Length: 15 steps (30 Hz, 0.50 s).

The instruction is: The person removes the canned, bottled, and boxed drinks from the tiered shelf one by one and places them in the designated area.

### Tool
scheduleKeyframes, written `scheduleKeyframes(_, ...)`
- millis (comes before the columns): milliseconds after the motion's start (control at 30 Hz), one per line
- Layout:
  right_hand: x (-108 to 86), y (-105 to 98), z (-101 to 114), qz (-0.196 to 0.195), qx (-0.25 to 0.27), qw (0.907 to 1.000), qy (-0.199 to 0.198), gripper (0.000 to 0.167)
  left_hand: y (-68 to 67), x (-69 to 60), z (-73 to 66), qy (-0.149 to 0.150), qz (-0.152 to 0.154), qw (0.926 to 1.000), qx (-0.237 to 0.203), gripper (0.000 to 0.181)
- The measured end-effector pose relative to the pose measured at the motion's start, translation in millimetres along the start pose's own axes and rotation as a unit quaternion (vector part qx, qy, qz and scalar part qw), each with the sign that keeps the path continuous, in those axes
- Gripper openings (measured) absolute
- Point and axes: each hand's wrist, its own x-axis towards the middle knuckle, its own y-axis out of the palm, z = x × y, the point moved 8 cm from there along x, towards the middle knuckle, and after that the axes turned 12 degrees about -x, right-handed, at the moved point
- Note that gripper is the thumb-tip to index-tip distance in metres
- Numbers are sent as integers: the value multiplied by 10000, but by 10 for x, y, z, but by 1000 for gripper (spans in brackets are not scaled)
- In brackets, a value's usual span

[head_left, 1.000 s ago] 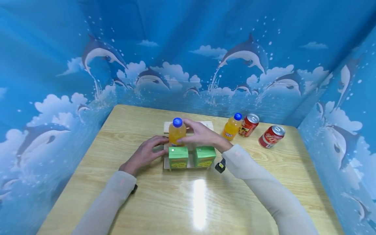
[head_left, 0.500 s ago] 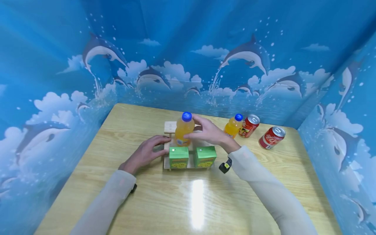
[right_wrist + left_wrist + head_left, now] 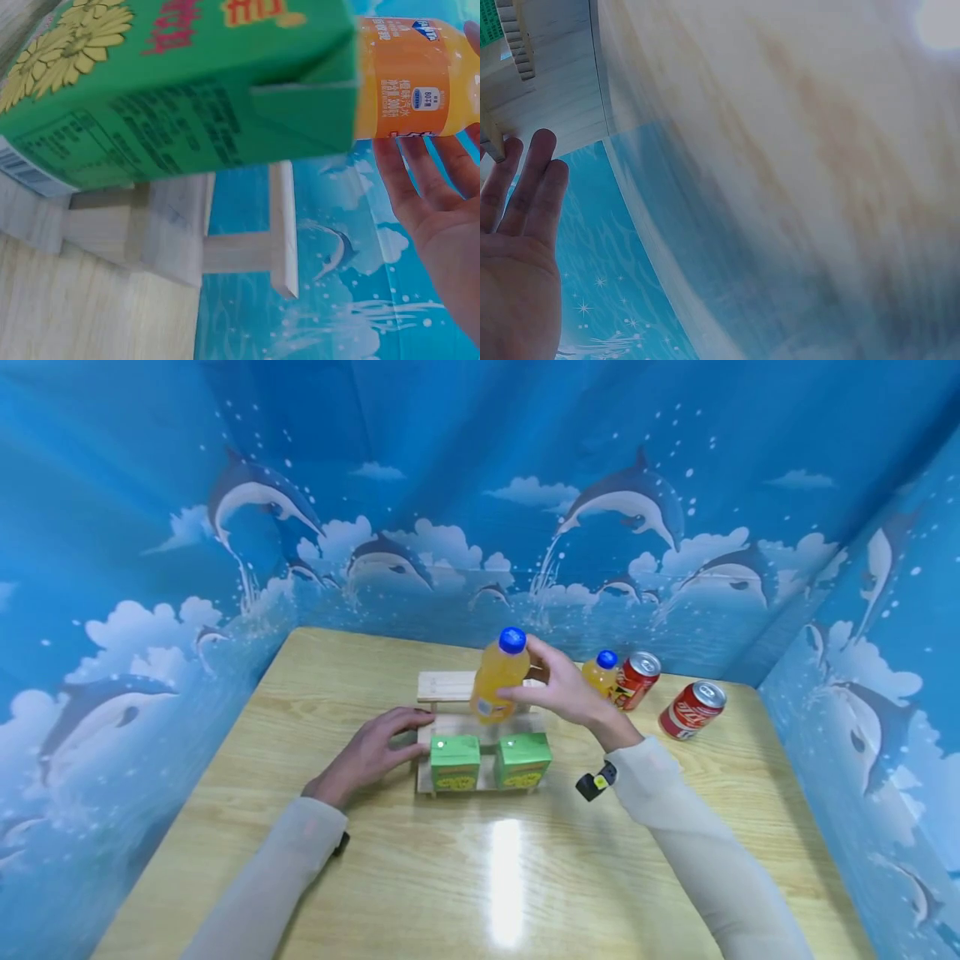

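My right hand (image 3: 567, 692) grips an orange soda bottle (image 3: 497, 683) with a blue cap. Slightly tilted, the bottle is over the middle of a small stepped wooden rack (image 3: 442, 687); whether its base touches the rack cannot be told. My left hand (image 3: 369, 755) rests its fingertips at the rack's left side, with fingers extended in the left wrist view. Two green drink cartons (image 3: 455, 765) stand on the rack's front step. In the right wrist view, one green carton (image 3: 187, 97) covers much of the rack, and the bottle's orange label (image 3: 411, 75) shows behind it.
Right of the rack stand a second orange soda bottle (image 3: 598, 675), partly hidden by my right hand, and two red cans, one (image 3: 637, 678) beside the bottle and another (image 3: 692, 710) farther right. A blue dolphin-print curtain (image 3: 465, 552) encloses the wooden table (image 3: 420, 868).
My right hand has moved the bottle rightward and up from the rack's left side to its middle, tilting it. The left hand stays at the rack's left side.
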Motion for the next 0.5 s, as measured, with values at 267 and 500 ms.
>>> scheduleKeyframes(267,-180,-211,-49,-356,-123,9992,126,69,4,-5,-2,-16,-6,10000,-21,54)
scheduleKeyframes(500,-343,-366,-130,-649,-266,9969,344,67,3,-12,-14,-54,13,10000,-46,55)
